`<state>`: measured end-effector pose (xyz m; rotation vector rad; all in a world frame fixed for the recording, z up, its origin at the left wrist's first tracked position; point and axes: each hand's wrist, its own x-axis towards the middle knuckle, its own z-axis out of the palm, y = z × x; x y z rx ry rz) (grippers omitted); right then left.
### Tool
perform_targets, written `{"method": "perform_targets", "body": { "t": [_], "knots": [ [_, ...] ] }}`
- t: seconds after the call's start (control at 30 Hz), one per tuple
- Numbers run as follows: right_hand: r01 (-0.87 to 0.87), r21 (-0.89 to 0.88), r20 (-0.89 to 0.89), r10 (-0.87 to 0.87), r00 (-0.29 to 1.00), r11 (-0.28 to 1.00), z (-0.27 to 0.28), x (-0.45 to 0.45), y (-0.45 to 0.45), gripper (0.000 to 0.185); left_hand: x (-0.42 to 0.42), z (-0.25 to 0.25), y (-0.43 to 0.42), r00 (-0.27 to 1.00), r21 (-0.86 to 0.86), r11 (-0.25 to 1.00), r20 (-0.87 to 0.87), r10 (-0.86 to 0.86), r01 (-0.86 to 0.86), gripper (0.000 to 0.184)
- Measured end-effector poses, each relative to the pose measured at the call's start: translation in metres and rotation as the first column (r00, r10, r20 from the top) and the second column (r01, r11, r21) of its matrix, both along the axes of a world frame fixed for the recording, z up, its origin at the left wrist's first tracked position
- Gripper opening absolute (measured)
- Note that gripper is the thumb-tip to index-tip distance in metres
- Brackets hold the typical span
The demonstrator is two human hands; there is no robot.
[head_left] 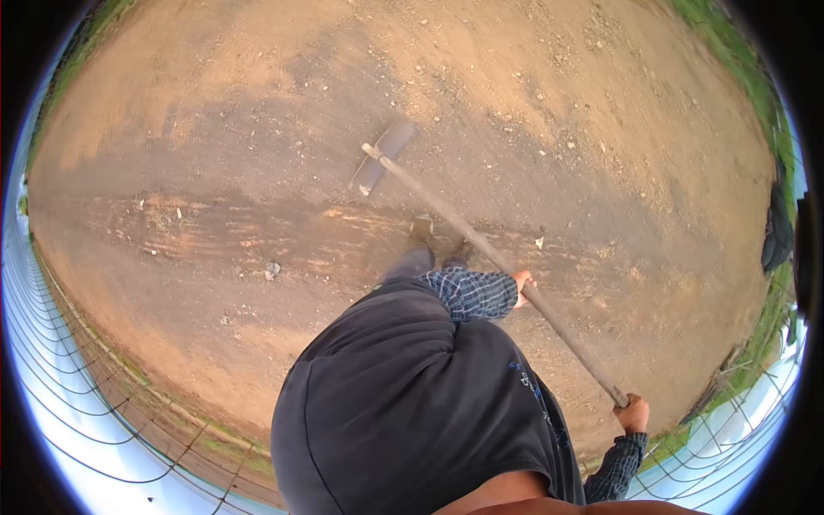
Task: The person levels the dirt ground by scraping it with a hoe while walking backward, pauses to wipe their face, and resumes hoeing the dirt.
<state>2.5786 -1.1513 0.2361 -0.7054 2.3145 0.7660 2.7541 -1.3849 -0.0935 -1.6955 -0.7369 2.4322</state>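
A long wooden-handled hoe (455,218) slants across the middle of the head view. Its flat, wide metal blade (395,142) rests on or just above the dirt; contact is unclear. Around the middle of the handle, my left hand (523,287) is closed, below a checked sleeve. My right hand (633,414) grips the handle's end at the lower right. Part of a shoe (421,226) shows near the handle, on the dirt.
Bare brown ground (257,129) with small stones and a darker, scraped strip surrounds the feet. A wire fence (129,399) curves along the lower left, and more wire stands at the lower right. A dark object (778,227) lies by the grass at the right edge.
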Motion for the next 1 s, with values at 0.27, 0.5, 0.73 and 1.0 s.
{"method": "perform_targets", "body": {
  "t": [0.27,0.5,0.73,1.0],
  "knots": [
    [-0.081,-0.181,0.214,0.12,0.969,0.98,-0.124,0.043,-0.07,0.022,0.103,-0.092,-0.081,0.994,-0.3,0.952,0.065,0.089,-0.066,0.013],
    [-0.041,-0.493,0.268,0.197,0.943,0.869,-0.153,0.177,-0.132,0.018,0.235,-0.08,-0.177,0.91,-0.597,0.731,0.406,-0.08,0.331,0.018],
    [-0.132,-0.476,0.227,0.266,0.937,0.87,-0.147,0.11,-0.067,0.02,0.164,-0.059,-0.1,0.967,-0.61,0.792,0.189,0.172,-0.021,0.012],
    [-0.216,-0.3,0.083,0.251,0.964,0.929,-0.066,0.052,-0.023,0.018,0.083,-0.012,-0.005,0.973,-0.237,0.955,0.102,0.205,-0.177,0.009]
  ]
}}
